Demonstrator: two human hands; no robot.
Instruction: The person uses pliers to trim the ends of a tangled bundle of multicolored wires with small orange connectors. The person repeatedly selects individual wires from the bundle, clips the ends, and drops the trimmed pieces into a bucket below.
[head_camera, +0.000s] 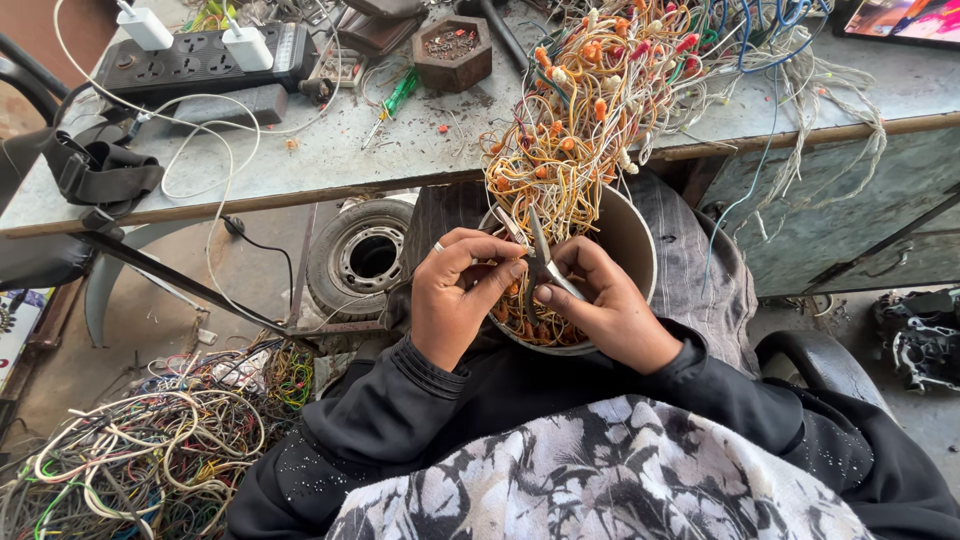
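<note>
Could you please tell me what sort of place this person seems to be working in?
Probably a small wire-salvage or electrical repair workshop: a tangled wire bundle spills off a worn workbench, a scrap wire heap lies on the floor, and a power strip sits on the bench.

Scissors (545, 262): small, metal, blades pointing up over a round bucket (630, 235). Wires (570, 130): thin, orange, yellow and white, a tangled bundle trailing from the bench edge into the bucket.
</note>
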